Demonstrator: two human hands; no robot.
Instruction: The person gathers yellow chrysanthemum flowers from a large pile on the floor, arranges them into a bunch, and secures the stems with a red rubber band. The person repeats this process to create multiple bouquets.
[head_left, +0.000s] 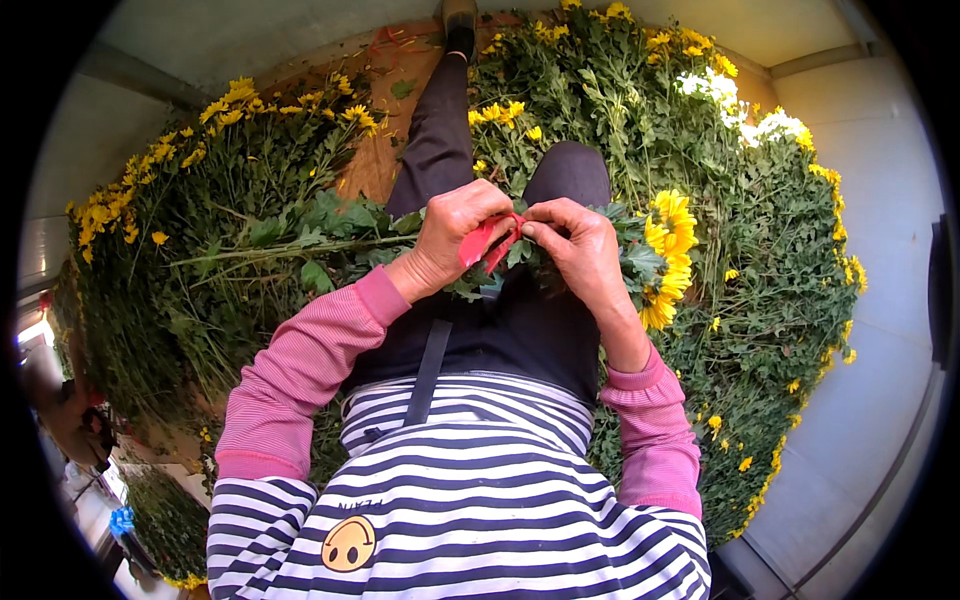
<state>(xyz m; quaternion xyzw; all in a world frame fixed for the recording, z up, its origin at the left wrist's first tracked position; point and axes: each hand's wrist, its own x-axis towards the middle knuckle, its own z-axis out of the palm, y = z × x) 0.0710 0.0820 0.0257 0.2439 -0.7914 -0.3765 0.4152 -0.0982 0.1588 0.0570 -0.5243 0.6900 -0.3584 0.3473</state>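
Note:
Across my lap lies a bunch of yellow chrysanthemums [667,262], its blooms to the right and its bare stems [290,249] reaching left. A red ribbon [482,243] goes around the stems near their middle. My left hand [455,232] pinches the ribbon on one side, a loose flap hanging below its fingers. Close beside it, my right hand [578,243] has thumb and forefinger closed on the ribbon's other end. The fingertips of both hands almost meet above the stems. How the ribbon is looped beneath the fingers is hidden.
Heaped cut chrysanthemums surround me, with yellow blooms along the left pile [190,210] and the right pile [760,330]. White flowers [735,105] lie at the far right. Brown board [372,165] shows beside my outstretched leg [432,130]. A pale wall [860,180] stands at right.

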